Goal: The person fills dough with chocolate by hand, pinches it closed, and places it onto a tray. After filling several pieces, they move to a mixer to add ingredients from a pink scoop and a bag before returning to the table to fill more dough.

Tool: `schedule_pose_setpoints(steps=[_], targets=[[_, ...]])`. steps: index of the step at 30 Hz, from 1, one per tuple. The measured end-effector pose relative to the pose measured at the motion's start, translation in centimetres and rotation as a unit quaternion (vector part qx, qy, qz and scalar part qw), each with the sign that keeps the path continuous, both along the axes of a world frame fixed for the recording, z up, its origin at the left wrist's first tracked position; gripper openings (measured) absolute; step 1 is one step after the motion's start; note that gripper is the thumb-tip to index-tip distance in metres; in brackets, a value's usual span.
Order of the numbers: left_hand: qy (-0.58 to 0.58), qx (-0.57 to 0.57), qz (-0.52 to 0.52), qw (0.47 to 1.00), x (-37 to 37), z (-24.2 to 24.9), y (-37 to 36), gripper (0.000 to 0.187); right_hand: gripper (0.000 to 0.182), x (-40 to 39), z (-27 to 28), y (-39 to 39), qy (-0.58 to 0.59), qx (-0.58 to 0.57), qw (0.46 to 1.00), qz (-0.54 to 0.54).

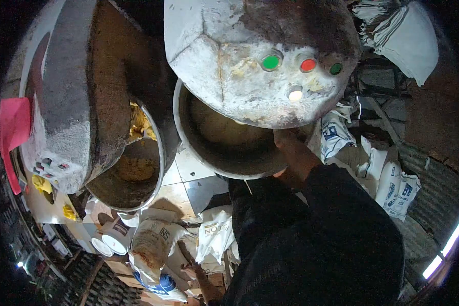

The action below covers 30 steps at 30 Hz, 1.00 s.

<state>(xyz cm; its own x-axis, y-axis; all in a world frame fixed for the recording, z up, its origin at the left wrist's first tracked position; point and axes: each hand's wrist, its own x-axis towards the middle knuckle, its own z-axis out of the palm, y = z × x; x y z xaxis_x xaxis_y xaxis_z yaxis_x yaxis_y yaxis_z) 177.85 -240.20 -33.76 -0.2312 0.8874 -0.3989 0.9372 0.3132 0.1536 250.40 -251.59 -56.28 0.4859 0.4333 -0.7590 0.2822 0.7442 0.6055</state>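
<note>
- The right hand (285, 140) reaches to the bowl's (229, 148) rim under the mixer head (260, 61) — fingers hidden, so I cannot tell its grip.
- No left hand is seen.
- The round metal bowl is crusted and dull; a second bowl (132, 173) beside it holds yellow dough (135, 168).
- Sacks (392, 186) crowd the floor — tight room.

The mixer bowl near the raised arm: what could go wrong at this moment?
1. The right arm reaches up at the rim of the mixer bowl, under the machine head with its lamps; if the machine starts, the hand, hidden behind the head, could be caught.
2. Sacks and tubs lie crowded on the floor below, so a step back could mean tripping.
3. The place is dim, so judging the bowl's contents is hard.
</note>
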Motion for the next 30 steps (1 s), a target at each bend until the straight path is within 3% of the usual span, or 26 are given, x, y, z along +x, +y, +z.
schedule_pose_setpoints(steps=[4,10,15,18,23,27,30], targets=[[-0.010,-0.009,0.023,1.000,-0.2,0.0,-1.2,0.054,0.031,1.1,4.9,1.5,0.120,0.241,0.939,-0.214],[-0.027,-0.024,0.056,0.998,0.4,0.3,-2.6,0.054,0.030,3.5,7.5,1.7,0.197,0.425,0.841,-0.270],[-0.036,-0.032,0.088,0.995,-0.3,-0.3,-4.6,0.053,0.030,10.1,9.5,-2.0,0.357,0.605,0.643,-0.305],[-0.049,-0.039,0.103,0.993,-0.5,-1.2,-5.5,0.053,0.030,12.8,10.0,-1.7,0.415,0.627,0.578,-0.317],[-0.105,-0.057,0.122,0.985,-0.7,-2.8,-5.4,0.054,0.030,9.5,11.1,3.6,0.466,0.605,0.550,-0.338],[-0.213,-0.079,0.185,0.956,-0.6,-3.8,-3.9,0.054,0.031,1.1,13.8,6.8,0.475,0.552,0.564,-0.390],[-0.293,-0.092,0.258,0.916,0.4,-3.4,-1.7,0.054,0.031,-0.8,14.2,7.5,0.464,0.531,0.587,-0.397]])
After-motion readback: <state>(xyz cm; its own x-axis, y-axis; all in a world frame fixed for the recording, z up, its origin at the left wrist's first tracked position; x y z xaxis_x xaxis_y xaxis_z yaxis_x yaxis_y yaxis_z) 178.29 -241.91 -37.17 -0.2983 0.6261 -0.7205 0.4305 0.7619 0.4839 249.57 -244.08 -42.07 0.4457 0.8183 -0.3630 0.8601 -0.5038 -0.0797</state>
